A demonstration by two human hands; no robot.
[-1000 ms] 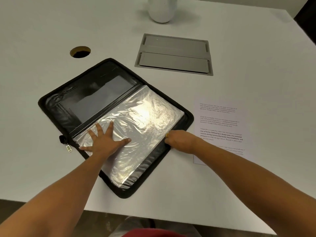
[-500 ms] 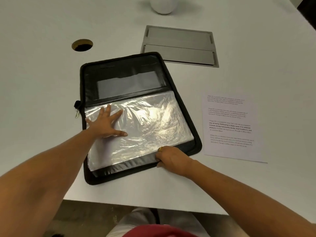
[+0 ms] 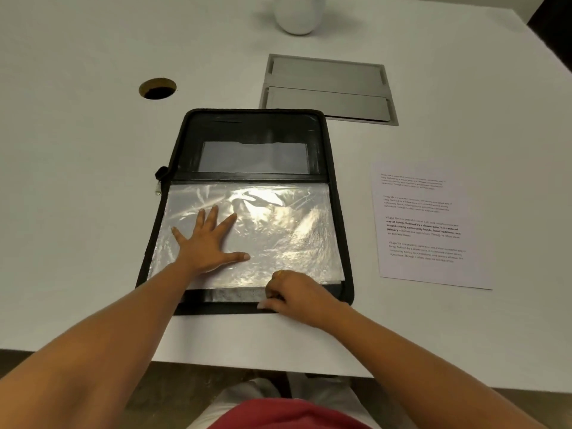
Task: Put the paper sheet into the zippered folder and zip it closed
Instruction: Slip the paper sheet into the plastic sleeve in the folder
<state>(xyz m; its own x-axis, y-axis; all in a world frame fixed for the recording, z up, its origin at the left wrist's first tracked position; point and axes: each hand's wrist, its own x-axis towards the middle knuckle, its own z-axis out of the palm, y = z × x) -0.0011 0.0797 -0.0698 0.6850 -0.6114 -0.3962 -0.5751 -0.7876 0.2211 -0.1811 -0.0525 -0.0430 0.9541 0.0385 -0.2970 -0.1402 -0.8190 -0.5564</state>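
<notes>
A black zippered folder (image 3: 334, 193) lies open on the white table, its spine running left to right and its clear plastic sleeves (image 3: 284, 230) facing up in the near half. My left hand (image 3: 207, 243) presses flat on the sleeves with fingers spread. My right hand (image 3: 297, 294) grips the folder's near edge, fingers curled over it. The zipper pull (image 3: 158, 188) hangs at the folder's left side by the spine. The printed paper sheet (image 3: 424, 224) lies flat on the table to the right of the folder, touched by neither hand.
A grey metal cable hatch (image 3: 328, 88) is set into the table behind the folder. A round cable hole (image 3: 158, 88) is at the back left. A white rounded vessel (image 3: 297, 13) stands at the far edge. The table's near edge (image 3: 247, 365) runs just below my forearms.
The folder has been turned clockwise until square to me and pulled nearer. My left hand stayed flat on the sleeves; my right hand kept hold of the near edge.
</notes>
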